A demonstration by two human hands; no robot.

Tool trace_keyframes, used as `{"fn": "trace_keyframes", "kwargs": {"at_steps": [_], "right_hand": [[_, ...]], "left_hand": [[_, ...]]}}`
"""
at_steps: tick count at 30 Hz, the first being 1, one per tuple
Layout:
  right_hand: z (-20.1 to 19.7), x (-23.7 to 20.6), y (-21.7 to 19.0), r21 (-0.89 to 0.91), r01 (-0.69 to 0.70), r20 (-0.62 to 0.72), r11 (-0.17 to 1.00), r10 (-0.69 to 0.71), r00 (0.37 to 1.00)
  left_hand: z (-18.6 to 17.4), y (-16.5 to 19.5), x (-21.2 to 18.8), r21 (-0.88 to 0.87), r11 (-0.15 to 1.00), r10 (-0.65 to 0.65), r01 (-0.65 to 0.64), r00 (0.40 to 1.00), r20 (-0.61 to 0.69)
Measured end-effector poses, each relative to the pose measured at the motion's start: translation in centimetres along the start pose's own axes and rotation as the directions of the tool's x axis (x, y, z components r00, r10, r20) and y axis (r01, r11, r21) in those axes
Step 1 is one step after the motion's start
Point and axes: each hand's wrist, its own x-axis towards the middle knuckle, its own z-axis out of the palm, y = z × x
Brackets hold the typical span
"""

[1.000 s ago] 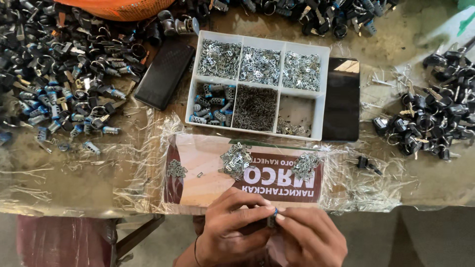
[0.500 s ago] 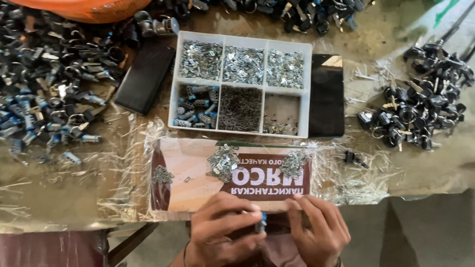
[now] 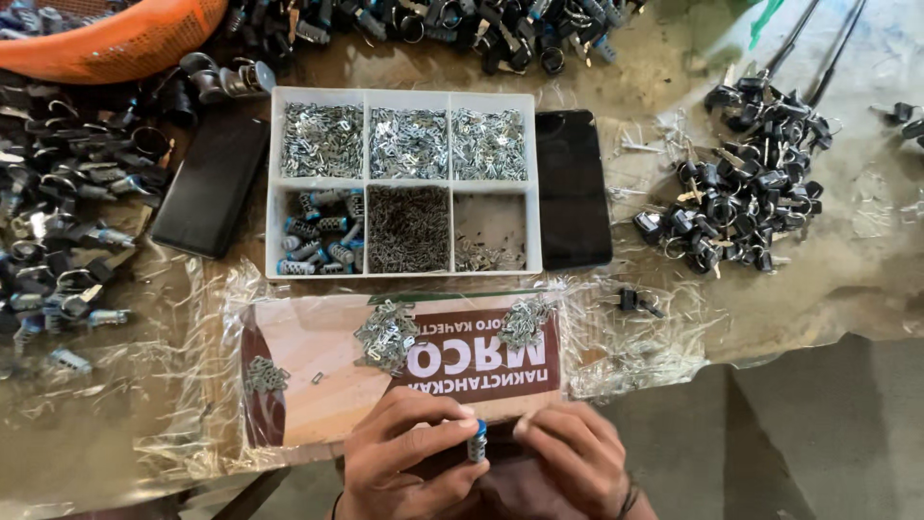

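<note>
Both hands meet at the near edge of the worktop (image 3: 828, 289). The left hand (image 3: 409, 457) pinches a small blue-capped metal part (image 3: 476, 441) with curled fingers; the right hand (image 3: 573, 462), fingers bent, touches it.

- A worn, stained brown worktable (image 3: 866, 279) fills most of the frame.
- Crinkled clear plastic sheeting (image 3: 173, 385) covers its lower left.
- Grey concrete floor (image 3: 818, 433) shows lower right.
- Soft, even daylight throughout, without hard shadows.
</note>
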Motion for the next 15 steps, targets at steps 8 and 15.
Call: {"fn": "trace_keyframes", "kwargs": {"at_steps": [8,15], "right_hand": [[0.1,1.4,-3.9,0.290,-0.190,-0.151,0.938,0.241,0.959],[0.2,4.8,-5.7,0.337,-0.170,-0.099,0.926,0.215,0.972]], "left_hand": [[-0.6,0.9,0.1,0.003,1.000,-0.025,0.025,0.995,0.093],[-1.3,1.1,0.2,0.001,0.999,-0.044,0.045,0.987,0.153]]}}
